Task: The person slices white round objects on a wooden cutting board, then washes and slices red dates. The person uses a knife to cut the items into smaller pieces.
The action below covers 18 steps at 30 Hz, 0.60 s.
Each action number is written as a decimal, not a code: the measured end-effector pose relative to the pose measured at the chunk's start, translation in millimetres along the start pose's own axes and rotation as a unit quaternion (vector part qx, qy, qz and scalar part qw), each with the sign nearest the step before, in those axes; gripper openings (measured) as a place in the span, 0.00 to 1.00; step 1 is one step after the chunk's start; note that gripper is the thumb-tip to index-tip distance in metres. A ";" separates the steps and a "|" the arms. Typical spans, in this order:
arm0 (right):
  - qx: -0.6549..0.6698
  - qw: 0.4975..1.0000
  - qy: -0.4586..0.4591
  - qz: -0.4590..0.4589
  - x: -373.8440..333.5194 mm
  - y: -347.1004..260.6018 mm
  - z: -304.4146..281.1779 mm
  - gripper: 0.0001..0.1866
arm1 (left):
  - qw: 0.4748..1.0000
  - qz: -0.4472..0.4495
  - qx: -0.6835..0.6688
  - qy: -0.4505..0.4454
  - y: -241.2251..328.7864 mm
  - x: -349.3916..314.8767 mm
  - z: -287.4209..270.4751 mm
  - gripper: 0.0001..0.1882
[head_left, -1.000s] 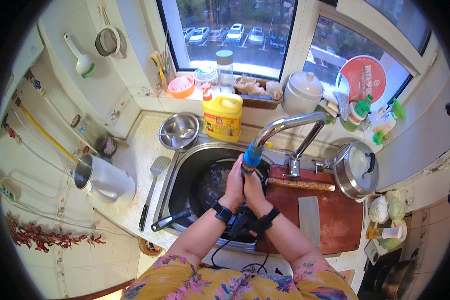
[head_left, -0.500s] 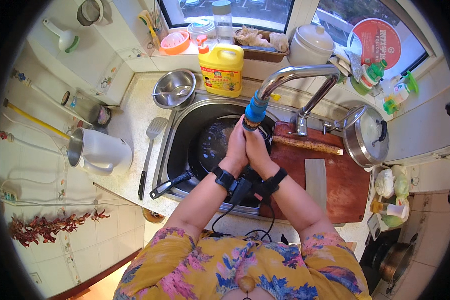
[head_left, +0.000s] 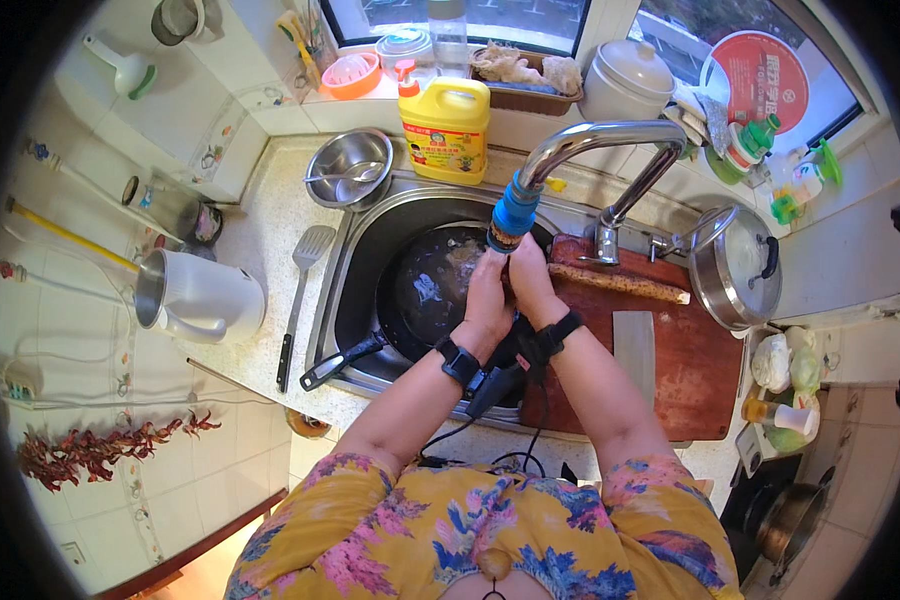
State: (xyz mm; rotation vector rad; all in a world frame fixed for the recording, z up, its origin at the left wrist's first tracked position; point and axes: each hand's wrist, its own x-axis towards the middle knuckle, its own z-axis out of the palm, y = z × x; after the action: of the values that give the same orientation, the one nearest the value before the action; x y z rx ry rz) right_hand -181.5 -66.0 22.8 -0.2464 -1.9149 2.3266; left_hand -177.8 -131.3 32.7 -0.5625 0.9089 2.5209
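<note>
My left hand (head_left: 487,300) and my right hand (head_left: 532,280) are close together over the sink, just under the blue nozzle (head_left: 513,212) of the chrome faucet (head_left: 610,135). Their fingertips are partly hidden by the nozzle and by each other, so I cannot tell how far they are curled. No held object shows between them. Below and to their left, a black frying pan (head_left: 410,295) lies in the dark sink (head_left: 355,250), with water in it and its handle (head_left: 342,362) over the near left rim.
Right of my hands, a reddish-brown cutting board (head_left: 695,370) bears a long brown root (head_left: 620,283) and a flat grey blade (head_left: 634,355). A slotted spatula (head_left: 300,300), steel bowl (head_left: 350,165), yellow detergent jug (head_left: 445,135), white pitcher (head_left: 210,295) and lidded pot (head_left: 735,270) surround the sink.
My hands have shifted slightly and moved a little apart at the wrists. The right hand has slid up and right past the left one. More of the pan shows.
</note>
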 end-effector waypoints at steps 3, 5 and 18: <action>-0.107 0.990 -0.042 -0.086 -1.3 0.4 0.7 0.11 | 0.993 0.101 -0.008 -0.064 3.3 2.2 0.2 0.11; -0.013 0.998 -0.041 -0.039 -6.2 -1.3 4.5 0.11 | 0.979 0.166 0.038 -0.114 8.5 1.2 1.2 0.10; -0.069 0.996 0.014 -0.061 -6.4 -0.1 11.5 0.13 | 0.998 0.029 -0.011 -0.063 13.1 4.2 1.8 0.12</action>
State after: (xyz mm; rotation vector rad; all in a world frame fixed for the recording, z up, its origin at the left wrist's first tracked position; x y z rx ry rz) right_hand -177.5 -78.3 25.3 -0.1674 -2.0200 2.1063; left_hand -188.2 -138.4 38.5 -0.3829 0.8633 2.5873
